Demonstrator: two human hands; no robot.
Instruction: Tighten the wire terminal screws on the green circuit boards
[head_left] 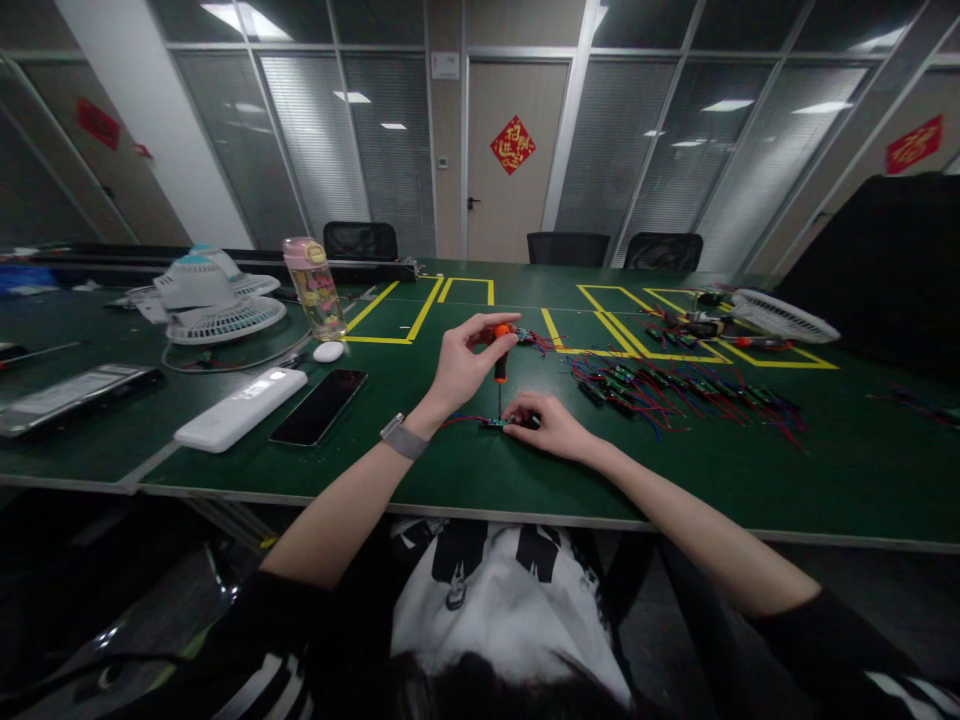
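- left grip [466, 362] closed around the orange top of an upright screwdriver [501, 372]; its shaft reaches down to a small circuit board [493, 424];
- right grip [553, 425] pinching that board's right end against the desk [450, 475];
- wired boards [675, 390] heaped farther right

Left forearm [345, 510] and right forearm [697, 530] are both bare and angle in toward each other, elbows spread pretty wide. Left hand [459, 365] is the higher one, fingers arched over the top and thumb coming in from below to make a pinch, with the left wrist [426, 418] more or less in line behind it. Right hand [553, 425] sits lower (kinda below and off to the right of the left one), fingers curled, thumb and index tips close together.
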